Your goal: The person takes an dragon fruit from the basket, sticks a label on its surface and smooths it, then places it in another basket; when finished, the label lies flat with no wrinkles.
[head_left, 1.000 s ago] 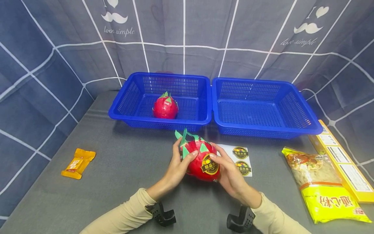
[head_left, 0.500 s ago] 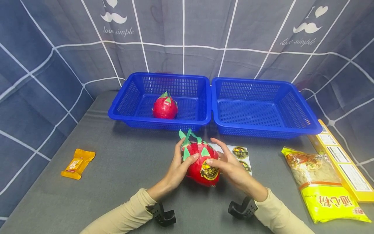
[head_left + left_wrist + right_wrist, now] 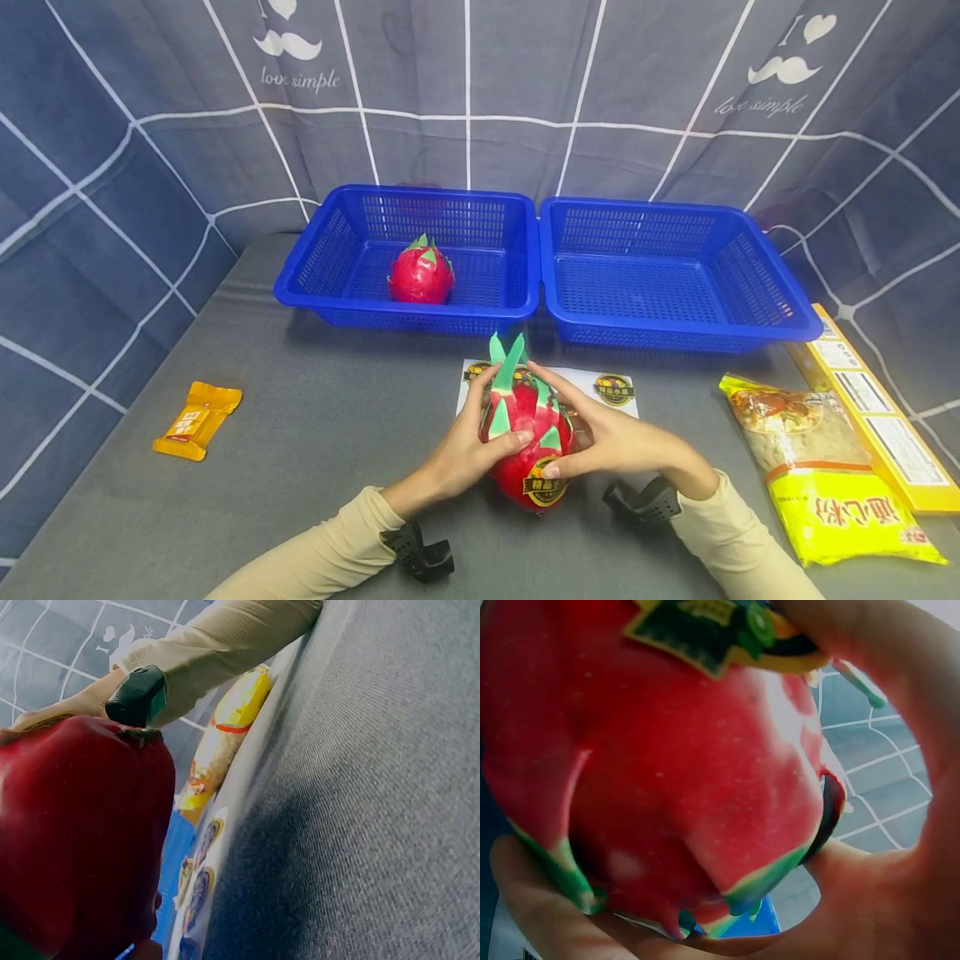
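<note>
A red dragon fruit (image 3: pixel 525 417) with green leaf tips is held between both hands above the grey table. My left hand (image 3: pixel 468 454) grips its left side, thumb across the front. My right hand (image 3: pixel 611 437) holds the other side, its thumb on the black-and-gold round sticker (image 3: pixel 545 482) low on the fruit. In the right wrist view the fingers curve under the dragon fruit (image 3: pixel 667 787). The left wrist view shows the smooth red skin of the dragon fruit (image 3: pixel 82 832) close up. Behind the fruit lies a white sticker sheet (image 3: pixel 581 383), partly hidden.
A blue basket (image 3: pixel 405 308) at the back left holds another dragon fruit (image 3: pixel 422 275). Beside it stands a second blue basket (image 3: pixel 682 332). An orange packet (image 3: pixel 198 421) lies at left. A yellow pasta bag (image 3: pixel 832 475) and a yellow box (image 3: pixel 877 408) lie at right.
The dragon fruit has turned and come nearer the body, its leaf tips now pointing up. My right hand has shifted round its side, and more of the sticker sheet shows behind.
</note>
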Demonstrator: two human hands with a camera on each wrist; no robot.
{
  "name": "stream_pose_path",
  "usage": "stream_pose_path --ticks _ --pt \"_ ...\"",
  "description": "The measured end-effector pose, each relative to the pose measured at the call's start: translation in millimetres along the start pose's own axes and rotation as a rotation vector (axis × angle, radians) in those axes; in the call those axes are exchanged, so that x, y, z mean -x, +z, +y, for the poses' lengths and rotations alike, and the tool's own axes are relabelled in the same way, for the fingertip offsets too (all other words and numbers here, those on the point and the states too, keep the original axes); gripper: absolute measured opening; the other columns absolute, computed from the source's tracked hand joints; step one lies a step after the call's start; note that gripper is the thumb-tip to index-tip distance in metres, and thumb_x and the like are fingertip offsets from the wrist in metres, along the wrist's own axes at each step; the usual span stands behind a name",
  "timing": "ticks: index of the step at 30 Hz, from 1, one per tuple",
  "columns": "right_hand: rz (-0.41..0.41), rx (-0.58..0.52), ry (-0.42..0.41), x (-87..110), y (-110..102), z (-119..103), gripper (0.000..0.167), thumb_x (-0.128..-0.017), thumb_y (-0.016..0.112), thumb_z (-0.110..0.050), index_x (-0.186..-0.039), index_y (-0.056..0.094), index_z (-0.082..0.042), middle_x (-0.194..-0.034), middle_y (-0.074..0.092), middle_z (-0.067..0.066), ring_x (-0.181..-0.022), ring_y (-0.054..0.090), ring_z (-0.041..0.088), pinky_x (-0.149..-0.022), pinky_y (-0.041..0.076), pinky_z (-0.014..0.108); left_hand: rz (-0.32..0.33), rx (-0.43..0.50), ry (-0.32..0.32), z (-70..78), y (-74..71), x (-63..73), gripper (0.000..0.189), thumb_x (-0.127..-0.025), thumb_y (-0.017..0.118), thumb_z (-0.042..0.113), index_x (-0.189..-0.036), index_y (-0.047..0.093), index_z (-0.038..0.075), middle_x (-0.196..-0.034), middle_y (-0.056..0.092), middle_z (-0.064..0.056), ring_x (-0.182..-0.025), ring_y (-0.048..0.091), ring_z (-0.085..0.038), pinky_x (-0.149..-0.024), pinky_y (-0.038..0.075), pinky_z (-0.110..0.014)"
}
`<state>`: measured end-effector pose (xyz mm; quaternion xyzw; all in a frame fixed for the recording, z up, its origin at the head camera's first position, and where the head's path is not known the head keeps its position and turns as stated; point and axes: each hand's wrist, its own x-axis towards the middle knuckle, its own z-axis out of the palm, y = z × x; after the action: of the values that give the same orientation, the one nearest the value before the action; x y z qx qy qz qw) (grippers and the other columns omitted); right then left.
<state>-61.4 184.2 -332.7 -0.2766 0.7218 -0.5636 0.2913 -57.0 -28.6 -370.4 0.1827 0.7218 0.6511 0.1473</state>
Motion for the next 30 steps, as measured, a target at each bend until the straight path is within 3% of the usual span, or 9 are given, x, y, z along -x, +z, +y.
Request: stream_pose_path --ticks 5,8,12,16,20,30 --pt "-0.050 -0.054 -0.003 1.7 -0.8 -0.1 0.092 -0.077 0.069 -0.006 -0.144 0.008 -0.022 -0.139 0.022 0.018 -0.106 0.058 0.021 -0.082 0.053 0.034 -0.023 -0.021 0.042 -2.2 -0.4 -0.7 0.080 -0.078 0.065 0.027 -0.140 0.014 0.031 -0.119 0.047 -0.011 -0.106 0.053 -0.019 -0.081 0.050 -0.025" --pt "-0.039 -0.054 0.039 3.2 1.1 -1.5 0.089 -0.076 0.072 -0.007 -0.141 0.013 -0.024 -0.132 0.028 0.019 -0.098 0.062 0.021 -0.078 0.054 0.035 -0.053 -0.027 0.074 -5.0 -0.9 -1.6 0.081 -0.078 0.066 0.027 -0.140 0.013 0.030 -0.119 0.048 -0.011 -0.106 0.054 -0.018 -0.081 0.050 -0.025" --pt "-0.006 0.045 0.081 4.7 3.5 -3.2 0.087 -0.072 0.075 -0.014 -0.136 0.018 -0.028 -0.124 0.038 0.014 -0.094 0.063 0.019 -0.076 0.054 0.032 -0.073 -0.056 0.081 -7.0 -0.9 -2.3 0.084 -0.077 0.068 0.029 -0.140 0.013 0.030 -0.119 0.047 -0.010 -0.106 0.054 -0.018 -0.080 0.051 -0.024" --pt "0.028 0.197 0.073 5.9 3.1 -4.4 0.084 -0.070 0.077 -0.023 -0.132 0.021 -0.027 -0.118 0.045 0.012 -0.094 0.061 0.015 -0.076 0.053 0.026 -0.067 -0.090 0.053 -5.0 -0.6 -1.5 0.088 -0.074 0.071 0.031 -0.140 0.012 0.034 -0.120 0.045 -0.007 -0.106 0.054 -0.016 -0.079 0.051 -0.023" --pt "0.059 0.272 0.069 6.6 2.8 -5.7 0.083 -0.069 0.078 -0.027 -0.131 0.022 -0.027 -0.116 0.046 0.011 -0.095 0.059 0.016 -0.077 0.052 0.024 -0.075 -0.087 0.051 -2.6 -1.2 -2.1 0.089 -0.073 0.072 0.032 -0.139 0.012 0.037 -0.122 0.045 -0.005 -0.105 0.055 -0.016 -0.078 0.052 -0.024" --pt "0.106 0.199 0.055 10.3 5.6 -11.7 0.083 -0.069 0.078 -0.017 -0.131 0.024 -0.024 -0.120 0.041 0.017 -0.096 0.059 0.021 -0.074 0.054 0.026 -0.129 -0.119 0.053 1.8 -7.4 -4.8 0.094 -0.074 0.073 0.031 -0.141 0.006 0.035 -0.126 0.041 -0.005 -0.107 0.054 -0.016 -0.080 0.051 -0.023"
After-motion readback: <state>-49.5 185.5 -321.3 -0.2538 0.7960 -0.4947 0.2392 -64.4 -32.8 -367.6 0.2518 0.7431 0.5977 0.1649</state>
